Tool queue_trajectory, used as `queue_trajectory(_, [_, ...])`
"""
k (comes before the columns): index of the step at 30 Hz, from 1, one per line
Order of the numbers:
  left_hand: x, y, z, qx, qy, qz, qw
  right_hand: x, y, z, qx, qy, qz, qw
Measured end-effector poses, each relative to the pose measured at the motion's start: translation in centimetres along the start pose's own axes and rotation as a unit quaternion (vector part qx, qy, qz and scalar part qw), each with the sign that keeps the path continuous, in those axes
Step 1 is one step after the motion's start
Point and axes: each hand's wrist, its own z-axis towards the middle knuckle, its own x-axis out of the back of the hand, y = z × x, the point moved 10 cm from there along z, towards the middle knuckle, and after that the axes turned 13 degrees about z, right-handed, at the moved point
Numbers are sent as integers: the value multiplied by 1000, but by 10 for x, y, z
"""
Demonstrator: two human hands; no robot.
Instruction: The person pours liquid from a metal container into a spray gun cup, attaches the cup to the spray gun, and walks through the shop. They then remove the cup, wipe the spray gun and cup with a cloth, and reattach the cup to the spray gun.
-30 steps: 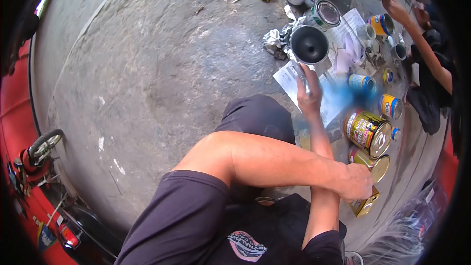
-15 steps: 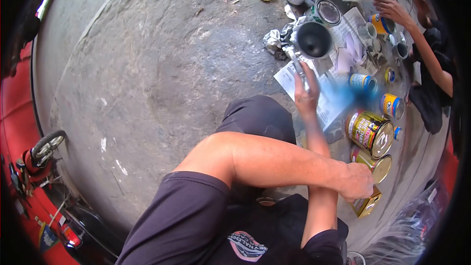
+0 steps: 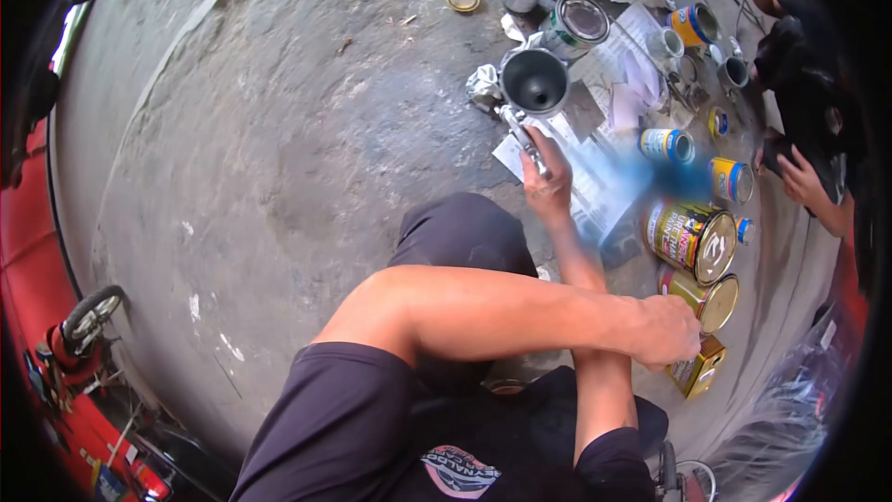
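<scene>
In the head view, my right hand (image 3: 548,181) is closed around the handle of a spray gun (image 3: 520,130). The gun's dark, open-topped cup (image 3: 534,84) faces up towards me. Across my right forearm lies my left arm, its hand (image 3: 667,333) curled into a loose fist by a gold can (image 3: 701,297) and a small gold rectangular tin (image 3: 697,367). Whatever those left fingers may hold is hidden. Beside the gun, newspaper sheets (image 3: 595,191) cover the floor, partly hidden by a blue blur.
A large urethane paint can (image 3: 688,237), smaller blue-and-yellow cans (image 3: 731,180), and a lidded can (image 3: 578,23) stand around the papers. Crumpled foil-like material (image 3: 483,86) lies left of the gun. A co-worker's hand (image 3: 804,184) shows at right; a motorbike (image 3: 88,316) stands at left.
The whole view has shifted, and the spray gun has moved slightly left relative to the cans. The co-worker's hand has left the white crumpled material and is lower. My left hand stays by the gold cans.
</scene>
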Motion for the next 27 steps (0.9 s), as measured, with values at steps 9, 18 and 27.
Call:
queue_trajectory(9, [1,-4,1,18,-17,0,1000,1,5,4,-57,89,74,992])
queue_trajectory(18, [5,-3,-1,-1,40,-9,999,-5,15,5,-119,27,68,990])
queue_trajectory(27, [5,-2,-1,-10,29,-8,1000,-10,13,5,-92,10,76,993])
